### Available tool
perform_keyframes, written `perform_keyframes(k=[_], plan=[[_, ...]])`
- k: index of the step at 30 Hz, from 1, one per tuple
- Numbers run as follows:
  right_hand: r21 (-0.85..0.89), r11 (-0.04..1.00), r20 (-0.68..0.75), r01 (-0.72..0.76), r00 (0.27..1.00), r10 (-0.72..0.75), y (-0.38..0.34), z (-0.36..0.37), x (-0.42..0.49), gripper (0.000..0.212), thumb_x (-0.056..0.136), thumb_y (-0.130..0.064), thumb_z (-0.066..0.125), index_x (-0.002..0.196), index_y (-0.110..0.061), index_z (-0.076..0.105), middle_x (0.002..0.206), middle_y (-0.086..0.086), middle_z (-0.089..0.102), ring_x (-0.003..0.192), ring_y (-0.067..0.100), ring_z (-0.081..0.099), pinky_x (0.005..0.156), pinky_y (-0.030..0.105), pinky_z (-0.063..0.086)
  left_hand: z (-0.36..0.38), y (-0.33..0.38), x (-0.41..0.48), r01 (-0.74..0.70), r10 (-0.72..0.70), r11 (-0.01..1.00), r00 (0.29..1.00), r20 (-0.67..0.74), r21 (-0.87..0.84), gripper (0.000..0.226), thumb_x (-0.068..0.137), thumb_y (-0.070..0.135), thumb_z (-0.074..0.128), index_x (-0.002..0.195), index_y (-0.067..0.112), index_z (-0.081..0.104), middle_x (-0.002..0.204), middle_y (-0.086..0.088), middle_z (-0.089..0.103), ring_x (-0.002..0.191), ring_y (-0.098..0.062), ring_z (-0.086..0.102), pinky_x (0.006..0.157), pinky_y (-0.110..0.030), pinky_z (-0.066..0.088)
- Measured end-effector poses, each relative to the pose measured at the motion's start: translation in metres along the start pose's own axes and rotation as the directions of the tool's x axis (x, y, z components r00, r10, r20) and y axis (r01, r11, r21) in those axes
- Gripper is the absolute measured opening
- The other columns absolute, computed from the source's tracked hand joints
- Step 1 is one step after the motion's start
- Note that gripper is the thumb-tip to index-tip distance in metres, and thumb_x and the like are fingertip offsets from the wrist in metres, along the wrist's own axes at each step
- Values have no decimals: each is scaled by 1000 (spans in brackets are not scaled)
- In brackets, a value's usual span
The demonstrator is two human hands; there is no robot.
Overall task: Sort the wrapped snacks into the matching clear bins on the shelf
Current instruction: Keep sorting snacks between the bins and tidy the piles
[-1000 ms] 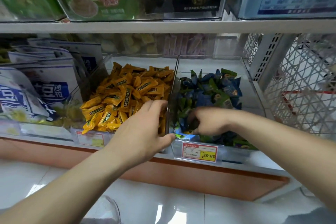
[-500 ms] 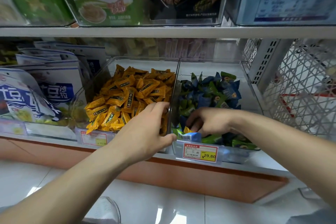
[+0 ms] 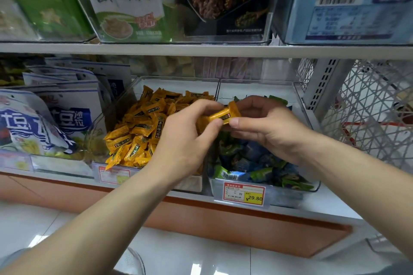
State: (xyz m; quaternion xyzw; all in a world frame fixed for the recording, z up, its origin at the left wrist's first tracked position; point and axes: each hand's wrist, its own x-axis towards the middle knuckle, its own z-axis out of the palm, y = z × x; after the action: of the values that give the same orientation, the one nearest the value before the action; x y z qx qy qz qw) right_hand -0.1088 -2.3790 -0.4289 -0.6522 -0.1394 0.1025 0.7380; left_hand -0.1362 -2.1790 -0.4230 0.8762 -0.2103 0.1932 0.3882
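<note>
In the head view, one yellow snack [image 3: 223, 116] is held in the air between both hands, just above the line where the two clear bins meet. The left hand [image 3: 185, 138] pinches its left end, thumb and fingertips curled onto the wrapper. The right hand [image 3: 268, 127] pinches the right end the same way, so both hands are clamped on this single piece and neither is free. The double hold reads as a handover. The wrapper's colour matches the yellow pile [image 3: 143, 127] in the left bin [image 3: 178, 83], not the blue and green pieces [image 3: 257, 158] in the right bin [image 3: 257, 89]. The left hand is also on the side where the piece belongs. On that judgement, the step in hand is passing the snack across the shared wall, and it has not yet been dropped into either bin. The bins stand side by side and touching on the lower shelf [image 3: 324, 210], open at the top, which lets a hand reach in from the front. A price tag [image 3: 244, 194] is fixed to the front of the right bin, facing the aisle. Blue-and-white bags [image 3: 55, 118] stand to the left of the bins, and a white wire mesh panel [image 3: 368, 118] closes off the right.
</note>
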Motion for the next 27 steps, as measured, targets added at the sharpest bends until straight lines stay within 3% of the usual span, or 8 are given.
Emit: perform_keyframes(k=[4,6,9,13,15,18,22,27], plan=[[-467,884,-159,-22,986,-59,9,-5,7,14,88,-18,72,101,-24,69,96,1,76,88,20,72,83,43,57,-26,-31,17,102,-80,975,990,-115,198,28,91,34,66,119,27,65,103,19,66,96,1,63,83,-22,54],[-697,716,12,45,999,-51,14,-6,5,12,89,-30,70,101,-29,68,103,-7,71,96,10,67,93,41,53,-35,-48,21,157,-122,915,986,-114,373,34,94,37,63,126,24,63,119,4,68,111,-18,60,89,-35,51],[-862,483,280,152,938,205,23,-1,3,41,86,-60,61,121,-38,64,129,-16,59,119,0,53,104,29,44,-36,-50,20,166,-129,895,985,-117,413,39,93,42,60,129,24,61,128,-1,63,121,-25,53,93,-36,45],[-973,164,222,163,856,467,40,-2,8,56,91,-69,44,144,-53,36,162,-12,19,146,21,23,117,46,25,-20,-31,6,76,-110,917,992,66,392,59,82,68,45,129,34,56,127,7,60,116,-15,55,92,-37,52],[-976,62,214,206,888,407,40,-3,12,47,92,-56,51,139,-51,43,149,-5,39,130,20,43,106,43,39,-9,-27,-4,63,-144,917,973,181,393,69,78,73,45,134,34,50,129,8,58,116,-12,55,92,-35,52],[-957,73,289,281,899,328,35,-2,16,29,92,-38,61,121,-40,60,114,-7,59,93,12,58,82,34,52,5,-30,-14,43,-150,926,954,260,375,70,80,64,61,139,32,42,128,9,59,116,-10,54,93,-31,51],[-962,75,271,262,945,184,23,-18,22,24,92,-33,64,116,-37,60,104,-15,49,96,11,55,79,32,47,10,-37,-16,63,-149,949,953,264,309,73,79,63,62,140,33,35,121,12,62,107,-5,57,89,-28,54],[-998,-60,2,-5,994,-112,6,-53,34,27,95,-42,56,122,-40,58,105,-4,52,97,25,56,66,31,36,10,-40,-15,55,-138,952,955,264,300,74,79,64,63,140,33,35,121,14,62,106,-3,57,85,-20,49]])
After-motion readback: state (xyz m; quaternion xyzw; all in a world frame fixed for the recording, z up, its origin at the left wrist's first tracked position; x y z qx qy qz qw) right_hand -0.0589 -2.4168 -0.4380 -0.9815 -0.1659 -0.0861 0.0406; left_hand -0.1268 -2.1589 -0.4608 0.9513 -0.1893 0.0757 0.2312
